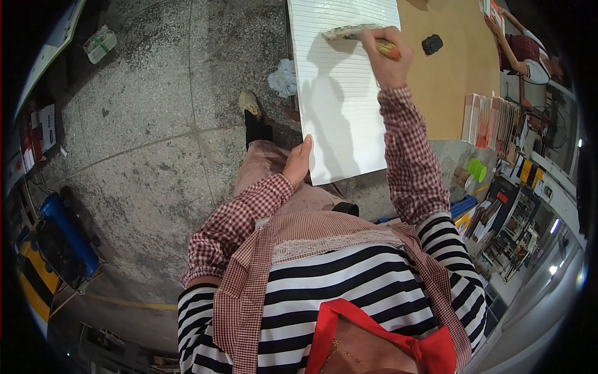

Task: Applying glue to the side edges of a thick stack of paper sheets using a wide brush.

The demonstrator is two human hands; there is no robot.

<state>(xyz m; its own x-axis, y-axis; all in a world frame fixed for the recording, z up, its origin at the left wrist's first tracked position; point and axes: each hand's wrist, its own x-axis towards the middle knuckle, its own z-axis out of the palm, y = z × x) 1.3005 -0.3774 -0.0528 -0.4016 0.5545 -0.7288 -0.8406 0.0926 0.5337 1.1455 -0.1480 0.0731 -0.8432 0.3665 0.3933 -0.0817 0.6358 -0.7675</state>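
Observation:
A wide flat brush (350, 31) lies across the far part of a long white slab of paper (369, 140), which shows fine parallel lines over its upper part. My right hand (391, 57) is closed around the brush's wooden handle, whose end looks orange-red. At the slab's near left edge my left hand (298, 163) grips it, thumb up along the side; the other fingers are mostly hidden. The far part of the surface has a wet-looking shine, and shadows fall across its middle. Beneath and to the right is a brown tabletop (448, 87).
On the tabletop sit a small black object (432, 43) and a row of upright red-and-white booklets (479, 119). A co-worker's hand (496, 28) holds a printed item at far right. A white cloth (283, 78) hangs beside the slab. A blue tank (67, 229) stands at left.

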